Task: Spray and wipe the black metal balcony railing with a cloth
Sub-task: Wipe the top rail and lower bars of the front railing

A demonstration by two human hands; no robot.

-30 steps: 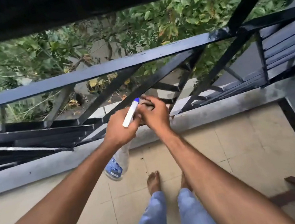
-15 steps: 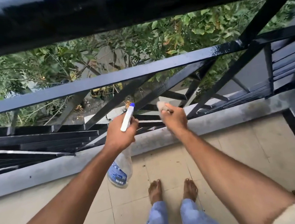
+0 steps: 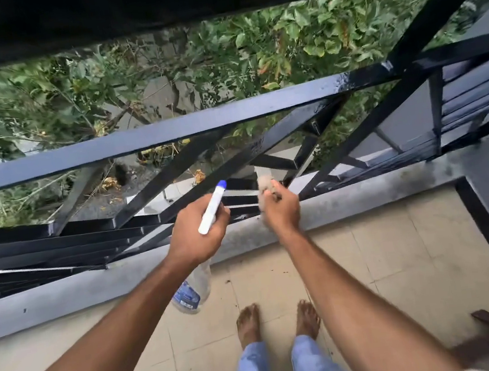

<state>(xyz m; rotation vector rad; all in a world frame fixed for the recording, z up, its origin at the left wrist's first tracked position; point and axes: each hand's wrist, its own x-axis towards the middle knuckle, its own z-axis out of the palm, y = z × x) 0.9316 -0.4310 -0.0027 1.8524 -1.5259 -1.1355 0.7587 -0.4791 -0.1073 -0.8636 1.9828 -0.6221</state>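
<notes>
Bare feet [image 3: 277, 323] stood on the tiled floor [image 3: 400, 258]. The left hand [image 3: 198, 234] gripped a spray bottle [image 3: 192, 287]; the right hand [image 3: 281, 210] clenched a cloth [image 3: 265, 183] just beside the black railing's [image 3: 169, 134] lower bars.

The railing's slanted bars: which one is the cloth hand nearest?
The slanted bar just above the right hand and its cloth, running up to the wet-looking top rail; the other slanted bars lie further left or right.

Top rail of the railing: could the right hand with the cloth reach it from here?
Probably yes. The right hand holds the cloth at the lower bars, and nothing blocks the way to the top rail.
</notes>
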